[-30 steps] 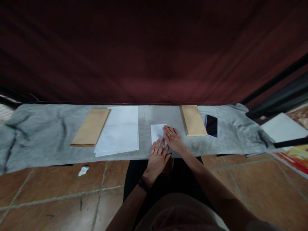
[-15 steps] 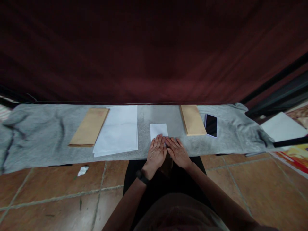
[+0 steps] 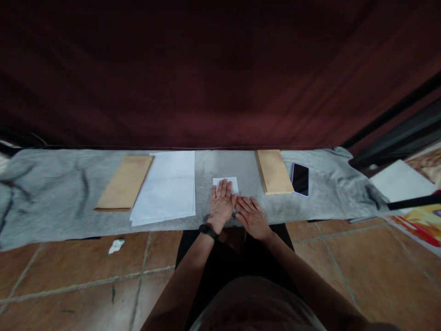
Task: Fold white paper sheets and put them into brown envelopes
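Note:
A small folded white sheet point(image 3: 230, 182) lies on the grey cloth point(image 3: 62, 193) in front of me. My left hand point(image 3: 221, 204) rests flat on it, fingers stretched out and together, covering most of the sheet. My right hand point(image 3: 251, 216) lies flat beside it on the cloth, its fingertips touching the sheet's lower right edge. A dark band sits on my left wrist.
A stack of white sheets point(image 3: 168, 186) and a brown envelope point(image 3: 126, 181) lie to the left. Another brown envelope point(image 3: 274, 171) and a black phone point(image 3: 300, 179) lie to the right. A dark red curtain point(image 3: 220, 69) hangs behind. A paper scrap point(image 3: 116, 245) is on the tiled floor.
My left hand slid forward onto the folded sheet. My right hand drew back off the sheet toward me and now lies at its lower right edge.

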{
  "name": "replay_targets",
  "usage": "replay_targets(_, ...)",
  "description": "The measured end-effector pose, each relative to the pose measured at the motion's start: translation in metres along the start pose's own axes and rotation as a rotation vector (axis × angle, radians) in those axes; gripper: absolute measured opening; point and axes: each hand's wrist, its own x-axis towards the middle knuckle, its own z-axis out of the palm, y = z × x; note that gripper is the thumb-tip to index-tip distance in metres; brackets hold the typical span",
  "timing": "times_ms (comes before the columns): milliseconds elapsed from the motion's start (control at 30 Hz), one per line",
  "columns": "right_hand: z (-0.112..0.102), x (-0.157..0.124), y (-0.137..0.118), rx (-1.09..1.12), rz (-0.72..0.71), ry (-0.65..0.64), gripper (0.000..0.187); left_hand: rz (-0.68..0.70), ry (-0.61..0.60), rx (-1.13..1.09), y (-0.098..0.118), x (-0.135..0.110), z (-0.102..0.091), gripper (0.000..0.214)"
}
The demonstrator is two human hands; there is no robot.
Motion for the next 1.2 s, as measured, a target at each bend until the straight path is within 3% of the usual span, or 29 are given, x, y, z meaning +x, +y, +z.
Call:
replay_targets(633,0.002,-0.001,-0.002,-0.027,0.022,0.003,0.053,-0.201,0.058,0.103,-0.017,-0.021,-0.012,0.062)
replay_targets(1200,-0.001,-0.005,-0.007,0.012,0.113,0.034,0.050,-0.208,0.045,0.138,-0.017,-0.030,-0.015,0.060)
